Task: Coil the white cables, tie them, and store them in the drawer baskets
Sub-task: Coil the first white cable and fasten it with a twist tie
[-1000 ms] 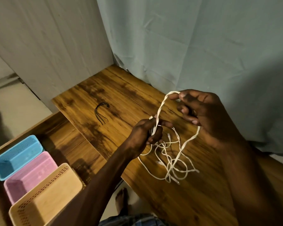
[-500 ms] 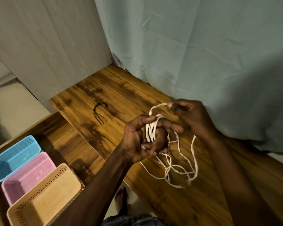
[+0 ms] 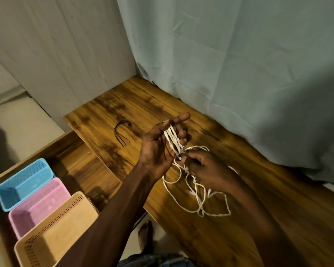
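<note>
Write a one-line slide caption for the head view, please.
Left hand holds white cable loops while right hand feeds slack above the wooden table.

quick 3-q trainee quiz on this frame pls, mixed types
1. True or false: the white cable is fully coiled.
2. Which basket sits farthest from the person? A) blue basket B) pink basket C) beige basket
3. What lies on the desk left of the left hand?

Key: 1. False, loose loops hang below the right hand. 2. A. 3. Black ties.
</note>
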